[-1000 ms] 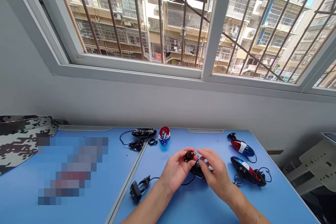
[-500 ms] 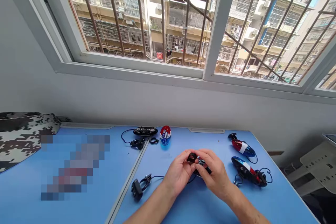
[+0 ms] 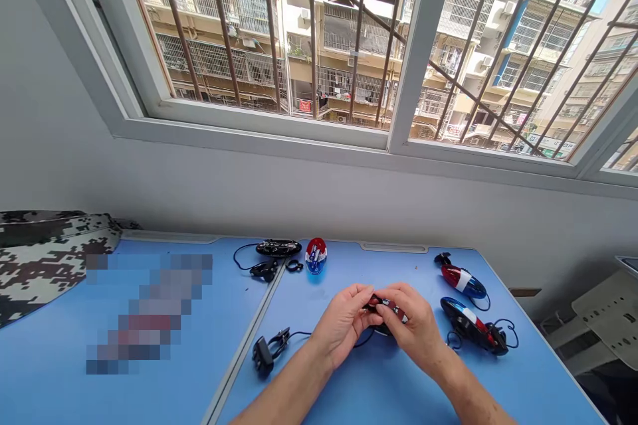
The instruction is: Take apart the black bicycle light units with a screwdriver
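"What's lying on the blue table (image 3: pixel 379 392)?"

"Two glossy torpedo-shaped lamps (image 3: pixel 471 325) are resting at the right, and a black clamp (image 3: pixel 263 355) is trailing thin cable at the left."

"And the hands?"

"The left hand (image 3: pixel 341 325) and right hand (image 3: pixel 413 331) are pinching a smooth black-and-red plastic lamp (image 3: pixel 386 309) between their fingers, just above the table."

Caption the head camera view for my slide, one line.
Left hand and right hand grip a small corded light over a blue desk.
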`<action>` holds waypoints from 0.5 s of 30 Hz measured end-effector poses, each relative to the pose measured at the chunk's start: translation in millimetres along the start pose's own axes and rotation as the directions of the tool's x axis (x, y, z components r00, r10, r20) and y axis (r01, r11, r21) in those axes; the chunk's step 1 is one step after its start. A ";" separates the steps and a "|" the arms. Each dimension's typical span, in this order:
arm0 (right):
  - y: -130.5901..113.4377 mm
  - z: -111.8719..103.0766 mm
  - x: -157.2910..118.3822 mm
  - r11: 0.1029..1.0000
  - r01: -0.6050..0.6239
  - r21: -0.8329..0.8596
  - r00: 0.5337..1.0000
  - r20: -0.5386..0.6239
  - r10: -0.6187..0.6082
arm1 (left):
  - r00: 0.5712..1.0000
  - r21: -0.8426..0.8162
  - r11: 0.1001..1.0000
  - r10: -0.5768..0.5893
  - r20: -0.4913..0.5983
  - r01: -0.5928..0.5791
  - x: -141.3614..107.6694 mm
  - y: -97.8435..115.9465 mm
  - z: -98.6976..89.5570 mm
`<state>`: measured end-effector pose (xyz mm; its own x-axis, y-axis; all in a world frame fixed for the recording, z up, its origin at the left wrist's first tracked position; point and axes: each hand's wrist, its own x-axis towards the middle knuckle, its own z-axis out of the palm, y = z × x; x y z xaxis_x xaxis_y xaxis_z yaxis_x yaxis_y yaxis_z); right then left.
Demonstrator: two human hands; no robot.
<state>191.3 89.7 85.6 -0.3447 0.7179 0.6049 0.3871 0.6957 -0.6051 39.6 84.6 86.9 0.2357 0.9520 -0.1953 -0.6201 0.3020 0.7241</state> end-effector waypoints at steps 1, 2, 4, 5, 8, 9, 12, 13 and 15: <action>-0.2 -0.6 0.0 1.000 -0.015 0.008 1.000 0.012 0.015 | 1.000 0.008 1.000 -0.002 0.009 0.002 0.0 0.9 -0.8; -0.1 -1.4 -0.1 1.000 -0.027 0.008 0.999 0.023 0.027 | 1.000 0.019 1.000 -0.006 0.017 0.005 -0.1 2.1 -1.3; 0.9 -3.2 -0.2 0.999 -0.030 -0.013 0.999 0.033 0.030 | 0.999 0.039 0.999 -0.022 0.038 0.020 -1.2 5.4 -1.7; 2.0 -4.3 -0.3 0.999 -0.022 -0.031 0.999 0.036 0.023 | 0.998 0.046 0.999 -0.030 0.051 0.028 -2.0 7.1 -1.6; 6.2 -7.5 0.3 0.994 0.046 -0.104 0.996 0.076 -0.038 | 0.995 0.071 0.996 -0.051 0.091 0.045 -3.7 11.5 -0.7; 7.5 -8.5 0.7 0.987 0.080 -0.137 0.993 0.098 -0.067 | 0.994 0.084 0.995 -0.056 0.097 0.048 -3.8 12.3 -0.6; 9.9 -10.2 2.2 0.946 0.177 -0.273 0.978 0.160 -0.137 | 0.993 0.129 0.990 -0.063 0.100 0.050 -3.1 13.4 -0.4; 9.8 -10.4 2.8 0.926 0.196 -0.323 0.973 0.180 -0.143 | 0.993 0.143 0.989 -0.063 0.099 0.048 -2.9 13.6 -0.3; 8.4 -10.9 4.4 0.887 0.215 -0.408 0.966 0.223 -0.132 | 0.994 0.154 0.987 -0.058 0.090 0.043 -2.7 14.3 0.0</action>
<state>202.3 98.5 88.8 -0.5743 0.6073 0.5489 0.6183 0.7613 -0.1953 30.1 86.3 97.8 0.3376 0.9246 -0.1765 -0.4862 0.3318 0.8084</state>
